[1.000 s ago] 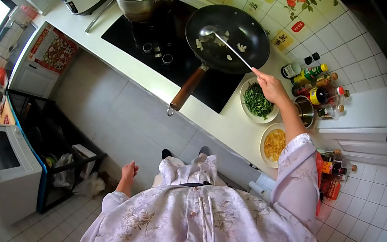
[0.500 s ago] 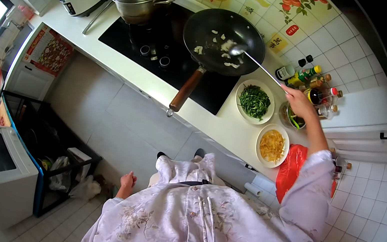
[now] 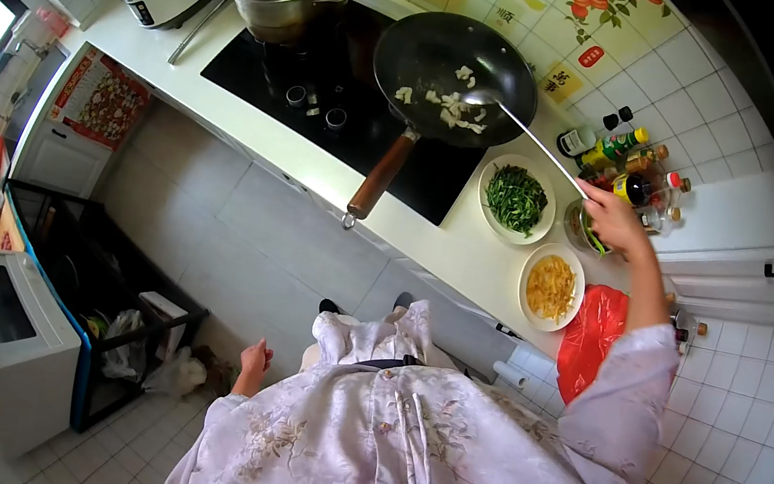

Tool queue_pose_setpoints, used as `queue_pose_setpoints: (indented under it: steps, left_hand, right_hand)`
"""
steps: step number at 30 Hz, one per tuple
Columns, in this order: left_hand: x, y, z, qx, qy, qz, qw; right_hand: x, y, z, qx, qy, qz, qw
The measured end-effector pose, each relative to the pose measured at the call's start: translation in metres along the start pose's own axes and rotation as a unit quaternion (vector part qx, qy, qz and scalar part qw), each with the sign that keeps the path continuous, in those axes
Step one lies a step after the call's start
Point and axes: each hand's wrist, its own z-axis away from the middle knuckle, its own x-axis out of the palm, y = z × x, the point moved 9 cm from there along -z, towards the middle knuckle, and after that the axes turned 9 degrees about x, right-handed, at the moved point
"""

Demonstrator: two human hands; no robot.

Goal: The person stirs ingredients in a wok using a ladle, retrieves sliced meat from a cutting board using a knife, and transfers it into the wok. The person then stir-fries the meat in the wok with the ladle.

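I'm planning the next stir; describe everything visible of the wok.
The wok is dark, round and wide, with a long brown, wooden-looking handle ending in a metal ring. It sits on the black cooktop, handle toward the viewer. Pale pieces lie inside; the ladle in the right hand reaches in, though contact is unclear.

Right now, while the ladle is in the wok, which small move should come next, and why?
Perhaps the right hand should sweep the ladle gently leftward: it reaches into the right half of the wok, beside most of the pale pieces, while a small clump lies apart at the left.
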Motion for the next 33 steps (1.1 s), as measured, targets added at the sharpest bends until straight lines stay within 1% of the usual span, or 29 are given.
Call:
queue_pose_setpoints:
  steps: [1, 2, 3, 5, 7, 8, 9, 10, 11, 12, 13, 15, 16, 18, 19, 23, 25, 26, 28, 29, 30, 32, 33]
  left_hand:
    - [-0.002, -0.002, 0.000, 0.025, -0.015, -0.034, 0.999]
    - [-0.004, -0.003, 0.001, 0.028, -0.018, -0.032, 0.999]
    - [-0.002, -0.002, 0.002, 0.032, -0.040, -0.076, 0.996]
    - [0.001, 0.001, 0.000, 0.036, -0.064, -0.122, 0.990]
    - [0.014, 0.007, -0.007, 0.052, -0.113, -0.128, 0.984]
    - [0.019, 0.011, -0.011, 0.053, -0.114, -0.131, 0.983]
    - [0.023, 0.017, -0.017, 0.041, -0.085, -0.094, 0.991]
    - [0.027, 0.024, -0.020, 0.028, -0.054, -0.055, 0.997]
    - [0.033, 0.033, -0.022, 0.028, -0.053, -0.055, 0.997]
    - [0.036, 0.047, -0.021, 0.042, -0.033, -0.030, 0.998]
    - [0.034, 0.054, -0.020, 0.054, -0.012, -0.006, 0.998]
    - [0.032, 0.060, -0.020, 0.049, -0.008, 0.000, 0.999]
    - [0.029, 0.060, -0.020, 0.044, -0.006, 0.006, 0.999]
    - [0.022, 0.050, -0.018, 0.040, -0.007, 0.019, 0.999]
    - [0.018, 0.041, -0.018, 0.036, -0.010, 0.031, 0.999]
    - [-0.004, 0.001, -0.014, 0.006, -0.027, 0.030, 0.999]
    - [-0.010, -0.006, -0.007, 0.026, -0.037, -0.074, 0.996]
    - [-0.012, -0.009, -0.006, 0.026, -0.038, -0.075, 0.996]
    - [-0.012, -0.008, -0.004, 0.034, -0.032, -0.110, 0.993]
    - [-0.011, -0.006, -0.006, 0.035, -0.035, -0.111, 0.993]
    - [-0.004, 0.003, -0.008, 0.045, -0.072, -0.171, 0.982]
    - [0.010, 0.010, -0.014, 0.054, -0.109, -0.230, 0.966]
    - [0.013, 0.007, -0.023, 0.032, -0.078, -0.127, 0.988]
  right_hand:
    - [-0.015, -0.009, 0.017, 0.035, -0.008, 0.042, 0.998]
    - [-0.025, -0.014, 0.028, 0.070, -0.015, 0.084, 0.994]
    - [-0.027, -0.010, 0.027, 0.071, -0.011, 0.085, 0.994]
    - [-0.016, -0.005, 0.021, -0.007, -0.013, 0.094, 0.995]
    - [0.010, 0.004, -0.003, 0.013, 0.001, 0.114, 0.993]
    - [0.022, 0.006, -0.019, -0.021, 0.038, 0.101, 0.994]
    - [0.026, 0.001, -0.031, -0.058, 0.077, 0.087, 0.992]
    - [0.029, -0.012, -0.034, -0.058, 0.078, 0.086, 0.991]
    - [0.036, -0.010, -0.040, 0.028, 0.053, 0.009, 0.998]
    - [0.045, -0.007, -0.044, 0.113, 0.025, -0.068, 0.991]
    - [0.051, -0.013, -0.050, 0.113, 0.023, -0.068, 0.991]
    - [0.064, -0.009, -0.058, 0.172, 0.016, -0.188, 0.967]
    - [0.070, -0.012, -0.057, 0.172, 0.014, -0.188, 0.967]
    - [0.094, -0.014, -0.047, 0.201, -0.053, -0.277, 0.938]
    - [0.102, -0.016, -0.042, 0.179, -0.083, -0.284, 0.938]
    - [0.087, -0.027, 0.005, 0.138, -0.119, -0.260, 0.948]
    - [0.073, -0.029, 0.025, 0.121, -0.124, -0.200, 0.964]
    - [0.069, -0.031, 0.029, 0.122, -0.123, -0.200, 0.964]
    - [0.075, -0.035, 0.036, 0.134, -0.174, -0.188, 0.957]
    - [0.078, -0.039, 0.034, 0.145, -0.175, -0.157, 0.961]
    - [0.084, -0.040, 0.026, 0.145, -0.173, -0.158, 0.961]
    - [0.096, -0.037, -0.002, 0.117, -0.144, -0.166, 0.969]
    - [0.097, -0.034, -0.012, 0.117, -0.143, -0.166, 0.968]
